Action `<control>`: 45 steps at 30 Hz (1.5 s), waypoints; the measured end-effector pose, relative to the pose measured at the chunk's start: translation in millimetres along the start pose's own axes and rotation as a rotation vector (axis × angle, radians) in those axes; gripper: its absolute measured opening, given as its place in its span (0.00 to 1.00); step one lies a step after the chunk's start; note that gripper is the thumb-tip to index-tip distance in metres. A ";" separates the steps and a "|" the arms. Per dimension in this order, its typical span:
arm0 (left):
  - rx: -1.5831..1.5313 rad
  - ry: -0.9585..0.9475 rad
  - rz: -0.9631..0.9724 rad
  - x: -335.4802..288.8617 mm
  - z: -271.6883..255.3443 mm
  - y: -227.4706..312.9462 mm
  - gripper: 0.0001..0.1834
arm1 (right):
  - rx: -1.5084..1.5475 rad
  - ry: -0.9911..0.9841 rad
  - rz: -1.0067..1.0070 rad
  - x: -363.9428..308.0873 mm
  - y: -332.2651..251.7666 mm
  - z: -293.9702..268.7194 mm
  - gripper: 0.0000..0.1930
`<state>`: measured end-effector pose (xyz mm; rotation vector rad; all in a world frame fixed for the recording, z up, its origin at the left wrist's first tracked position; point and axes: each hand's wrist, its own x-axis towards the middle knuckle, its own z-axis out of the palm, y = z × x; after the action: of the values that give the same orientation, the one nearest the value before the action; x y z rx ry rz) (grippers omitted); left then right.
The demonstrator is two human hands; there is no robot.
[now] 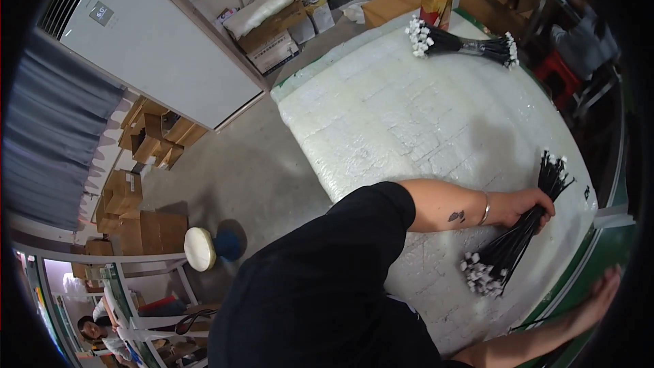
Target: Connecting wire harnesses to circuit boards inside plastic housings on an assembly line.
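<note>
My left hand (pixel 531 210) is curled round the black cable bundle (pixel 512 247), over the desk (pixel 436 129); my right hand (pixel 603 294), loosely open, seems empty. A slack grip could let cables slide and white connectors (pixel 482 274) snag

We've got our left hand (pixel 530 208) wrapped round a bundle of black cables (pixel 514 242) with white connectors (pixel 482 276), over the white-covered table (pixel 368 123). Our right hand (pixel 602 294) is by the green surface (pixel 616 249), maybe touching, hard to tell. Second bundle (pixel 470 46) lies near a bottle (pixel 436 1).
</note>
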<state>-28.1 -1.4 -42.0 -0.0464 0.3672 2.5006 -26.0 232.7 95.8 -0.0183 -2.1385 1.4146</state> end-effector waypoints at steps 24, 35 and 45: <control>0.065 -0.092 -0.213 -20.2 24.6 -12.2 0.04 | 0.120 -0.443 -0.111 -38.5 18.9 96.4 0.13; 0.016 -0.096 -0.106 -12.2 -17.3 27.9 0.10 | -0.190 -0.016 -0.653 -57.1 16.4 128.0 0.03; 0.214 0.047 0.038 4.4 -4.8 32.3 0.03 | -0.596 -0.274 -0.509 -72.7 51.7 113.0 0.05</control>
<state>-50.5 -25.4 -39.1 -0.0120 0.6584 2.4857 -32.4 137.6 -12.2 0.4803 -2.4745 0.4894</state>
